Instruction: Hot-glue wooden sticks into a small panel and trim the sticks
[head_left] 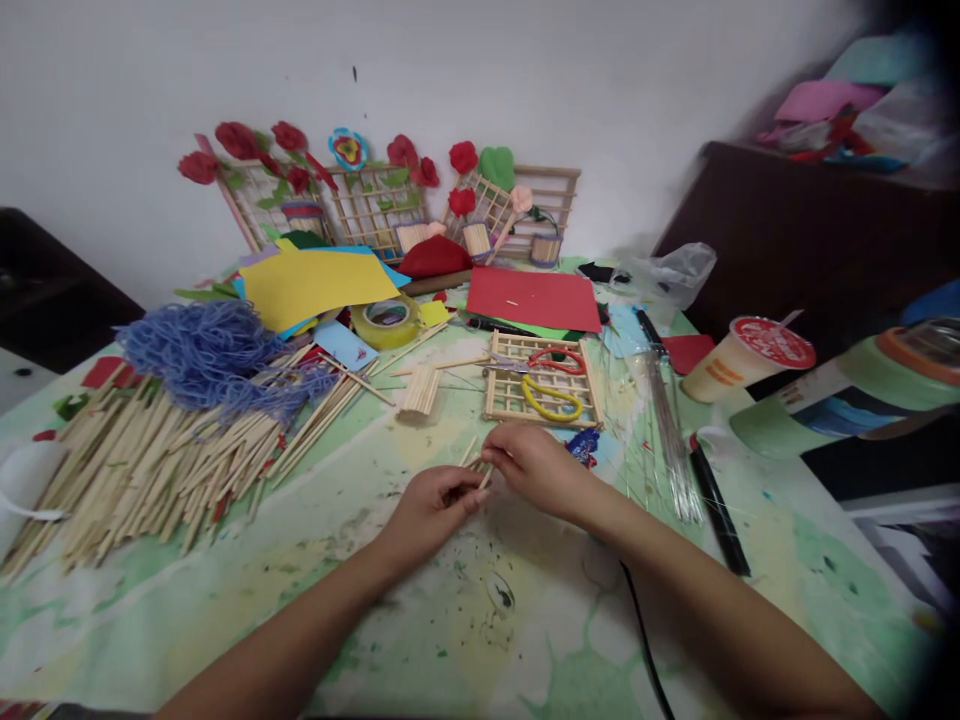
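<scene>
My left hand (435, 508) and my right hand (529, 463) meet near the middle of the table, both with closed fingers round a few short wooden sticks (486, 477). The fingers cover most of these sticks. Just beyond the hands lies a small panel of joined sticks (420, 391). A wooden lattice (506, 400) rests to its right, with scissors with red handles (556, 361) and another pair with yellow handles (551, 398) on top. A dark blue item (583, 446) is beside my right hand.
Many loose sticks (150, 470) and blue yarn (202, 350) cover the left side. Yellow tape (386, 320), yellow sheets (319, 288) and red sheets (532, 298) lie farther back. At right stand a cup (739, 360) and a tilted bottle (847, 390). A black cable (641, 625) runs to the front.
</scene>
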